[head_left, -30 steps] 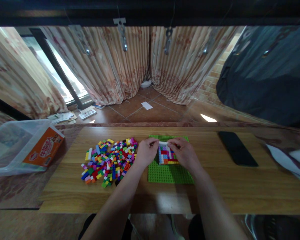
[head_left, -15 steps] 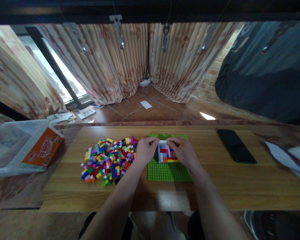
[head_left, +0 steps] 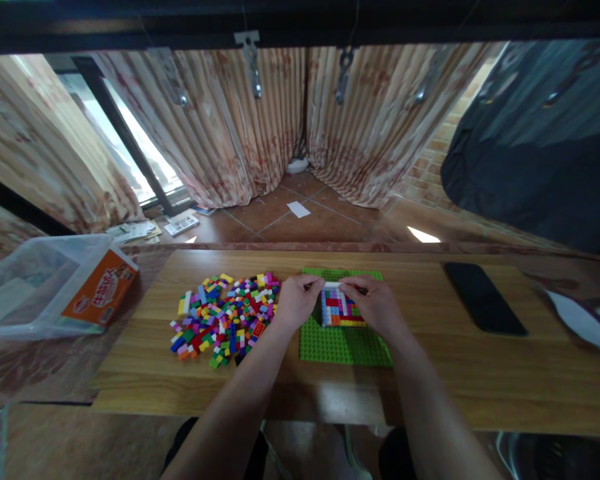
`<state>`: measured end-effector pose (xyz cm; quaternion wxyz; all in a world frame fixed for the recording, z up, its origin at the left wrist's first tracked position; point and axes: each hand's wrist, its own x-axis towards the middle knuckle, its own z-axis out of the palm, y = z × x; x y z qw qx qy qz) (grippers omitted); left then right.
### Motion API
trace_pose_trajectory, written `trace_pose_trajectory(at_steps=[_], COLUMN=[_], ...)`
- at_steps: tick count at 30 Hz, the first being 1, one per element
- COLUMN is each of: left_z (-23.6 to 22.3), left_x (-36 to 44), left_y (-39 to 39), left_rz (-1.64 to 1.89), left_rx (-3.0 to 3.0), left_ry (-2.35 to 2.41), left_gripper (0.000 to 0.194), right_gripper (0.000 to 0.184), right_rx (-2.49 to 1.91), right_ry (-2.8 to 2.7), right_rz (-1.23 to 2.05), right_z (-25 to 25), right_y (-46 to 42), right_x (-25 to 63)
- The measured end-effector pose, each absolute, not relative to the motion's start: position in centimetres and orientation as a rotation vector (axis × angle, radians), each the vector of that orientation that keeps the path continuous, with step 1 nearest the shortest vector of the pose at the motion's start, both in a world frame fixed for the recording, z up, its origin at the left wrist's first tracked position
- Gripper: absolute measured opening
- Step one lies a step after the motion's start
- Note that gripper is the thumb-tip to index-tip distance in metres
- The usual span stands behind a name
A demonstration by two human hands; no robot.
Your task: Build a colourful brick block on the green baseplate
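A green baseplate (head_left: 341,343) lies on the wooden table with a patch of coloured bricks (head_left: 341,311) built on its far half. Both my hands rest at the far edge of that patch. My left hand (head_left: 296,303) and my right hand (head_left: 375,305) pinch the two ends of a white brick (head_left: 331,285) at the top row of the patch. A pile of loose coloured bricks (head_left: 225,318) lies just left of my left hand.
A black phone (head_left: 484,305) lies on the table at the right. A clear plastic bin (head_left: 35,283) with an orange box (head_left: 100,297) stands off the table's left end. Curtains hang behind, and white paper (head_left: 585,320) lies at the far right.
My hands have stayed on the white brick at the top of the patch. Only the camera view has shifted slightly.
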<state>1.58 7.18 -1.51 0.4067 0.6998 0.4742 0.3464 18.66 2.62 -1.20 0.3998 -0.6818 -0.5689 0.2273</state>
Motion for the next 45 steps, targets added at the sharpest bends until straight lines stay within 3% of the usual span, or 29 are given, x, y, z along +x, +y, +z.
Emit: trace_pose_trajectory(at_steps=[18,23,29,40,45], left_z=[-0.7,-0.5,0.0,0.6,2.5], left_x=[1.8,2.3,2.5,2.0,-0.3], left_y=[6.2,5.6,5.5,5.2,6.5], left_rz=[0.779,0.813,0.635,0.698,0.94], left_rx=[1.87,1.84,1.947,1.866,1.812], left_ry=[1.28,1.337,1.365,1.459,1.481], left_gripper=[0.031,0.032,0.033,0.025,0.024], right_gripper=[0.034,0.046,0.039,0.038,0.042], right_rx=[-1.793,-1.845,-1.898,-2.013,-2.019], right_ry=[-1.54,-1.525,-1.448,-1.43,-1.466], right_rz=[0.601,0.602,0.64,0.638,0.639], right_z=[-2.4,-2.7,-2.4,-1.1,-1.3], right_y=[2.7,2.4,2.5,2.3,2.3], right_x=[19.8,19.6,18.9,18.7,19.0])
